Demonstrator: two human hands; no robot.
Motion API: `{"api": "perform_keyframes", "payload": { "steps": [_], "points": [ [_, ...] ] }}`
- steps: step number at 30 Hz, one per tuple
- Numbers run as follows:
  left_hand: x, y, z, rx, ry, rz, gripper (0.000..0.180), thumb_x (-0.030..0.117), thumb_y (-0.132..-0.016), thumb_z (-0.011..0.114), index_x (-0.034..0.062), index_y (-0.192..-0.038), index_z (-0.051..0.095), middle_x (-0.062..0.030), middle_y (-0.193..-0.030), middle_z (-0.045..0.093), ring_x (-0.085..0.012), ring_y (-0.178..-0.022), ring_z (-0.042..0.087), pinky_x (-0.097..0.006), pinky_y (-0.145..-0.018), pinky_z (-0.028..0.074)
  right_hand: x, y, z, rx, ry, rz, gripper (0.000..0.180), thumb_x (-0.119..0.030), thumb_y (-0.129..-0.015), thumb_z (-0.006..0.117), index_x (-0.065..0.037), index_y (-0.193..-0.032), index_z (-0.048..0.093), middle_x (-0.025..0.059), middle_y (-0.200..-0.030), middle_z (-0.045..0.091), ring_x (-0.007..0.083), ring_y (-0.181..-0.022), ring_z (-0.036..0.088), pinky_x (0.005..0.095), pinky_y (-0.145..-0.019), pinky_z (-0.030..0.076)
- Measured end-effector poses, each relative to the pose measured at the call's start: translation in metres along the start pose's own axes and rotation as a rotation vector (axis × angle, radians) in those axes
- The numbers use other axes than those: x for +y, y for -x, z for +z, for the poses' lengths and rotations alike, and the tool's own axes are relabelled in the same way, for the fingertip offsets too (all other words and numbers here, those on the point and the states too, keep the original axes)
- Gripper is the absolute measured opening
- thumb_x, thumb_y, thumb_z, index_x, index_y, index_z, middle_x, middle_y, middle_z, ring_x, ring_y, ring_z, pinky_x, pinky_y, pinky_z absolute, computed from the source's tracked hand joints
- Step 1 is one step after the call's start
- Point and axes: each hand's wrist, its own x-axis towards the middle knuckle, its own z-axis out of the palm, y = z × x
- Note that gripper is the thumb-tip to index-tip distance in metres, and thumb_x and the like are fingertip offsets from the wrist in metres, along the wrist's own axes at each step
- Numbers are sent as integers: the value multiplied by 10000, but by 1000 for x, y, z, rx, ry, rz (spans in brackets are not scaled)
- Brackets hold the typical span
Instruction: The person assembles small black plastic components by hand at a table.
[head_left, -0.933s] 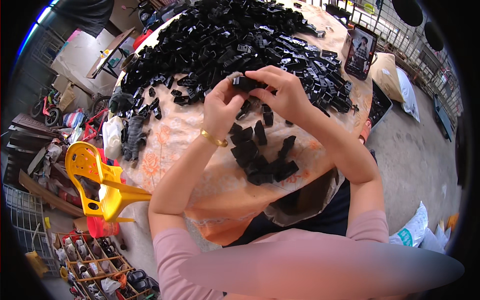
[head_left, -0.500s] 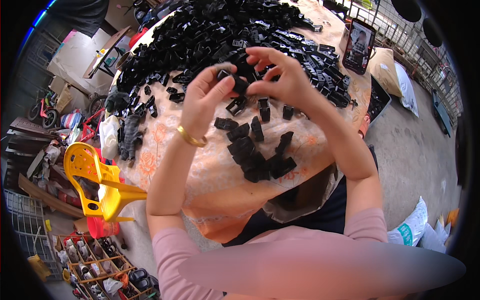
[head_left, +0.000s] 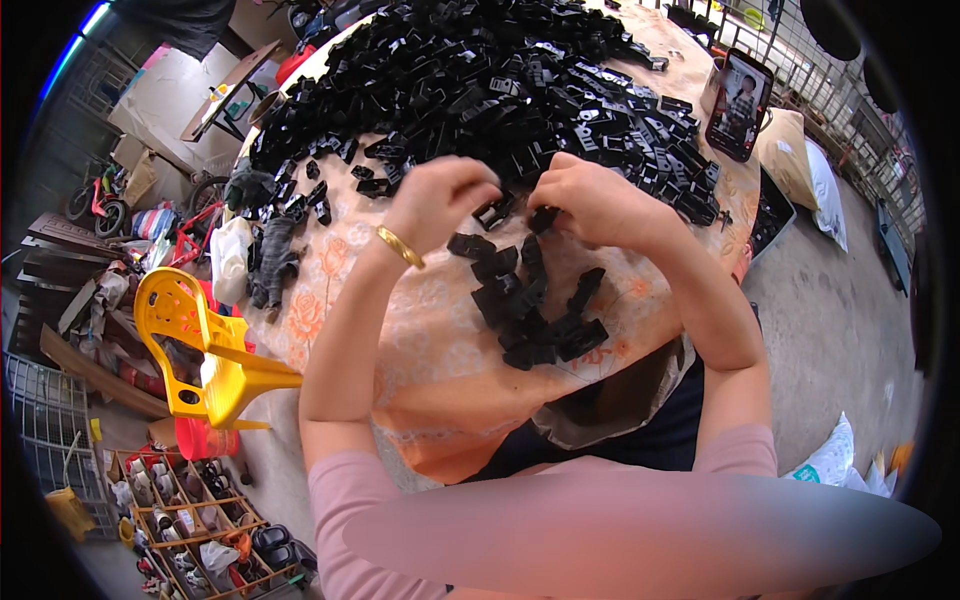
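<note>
My left hand (head_left: 440,203), with a gold bangle at the wrist, hovers at the near edge of the heap. Its fingers are curled and slightly blurred; whatever they hold is hidden. Just below those fingertips lies a black plastic part (head_left: 491,216). My right hand (head_left: 592,203) is closed, pinching another small black plastic part (head_left: 543,219) at the fingertips. Closer to me lies a loose cluster of similar black parts (head_left: 520,308) on the flowered tablecloth (head_left: 420,330). Beyond both hands spreads the large heap of black parts (head_left: 440,90).
A phone (head_left: 740,105) stands upright at the table's right edge. On the left are a yellow plastic chair (head_left: 225,375), a white bag (head_left: 231,258) and a wooden shoe rack (head_left: 190,525). Sacks (head_left: 825,195) stand on the floor to the right. An open bag (head_left: 610,405) sits against my lap.
Both hands have come down from holding a black part between them and moved apart, the right now at a part near the heap. The view has shifted slightly.
</note>
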Motion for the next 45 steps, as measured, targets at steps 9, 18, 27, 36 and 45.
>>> {"api": "perform_keyframes", "payload": {
  "steps": [9, 18, 27, 36, 45],
  "points": [
    [-34, -16, 24, 185, -681, 285, 251, 72, -627, 672, 112, -866, 608, -47, -923, 537, -249, -897, 491, -315, -782, 439, -5, -8, 0, 363, -246, 48, 277, -105, -746, 649, -38, -1008, 588, 141, -870, 617, 313, -804, 597, 360, -693, 486],
    [-21, -10, 19, 93, -597, 164, 270, 40, -642, 678, 63, -890, 575, -79, -843, 552, -282, -880, 491, -345, -791, 439, 0, -10, 4, 506, -344, 162, 330, -108, -727, 690, -30, -1034, 598, 134, -845, 628, 240, -707, 621, 306, -649, 502],
    [-9, -5, 12, 271, 819, -220, 225, 21, -813, 625, 6, -1025, 553, -30, -926, 616, -79, -830, 584, -207, -711, 484, -7, -21, 25, 652, -686, 134, 301, -51, -775, 662, 1, -1061, 583, 93, -848, 633, 116, -708, 589, 258, -641, 495],
    [8, -1, 26, 380, 846, -168, 261, -13, -802, 616, -1, -1055, 551, -31, -938, 619, -83, -824, 586, -212, -739, 486, -19, -21, 22, 836, -410, 95, 311, -38, -722, 681, -1, -1022, 609, 127, -825, 621, 225, -690, 623, 283, -631, 505],
    [37, 3, 41, 516, 1057, -151, 326, 0, -805, 635, -26, -1119, 550, -47, -988, 613, -97, -885, 579, -218, -800, 474, -22, -21, 24, 827, -408, -2, 323, 10, -690, 712, -21, -1002, 632, 91, -958, 562, 155, -698, 599, 238, -632, 507]
  ]
}}
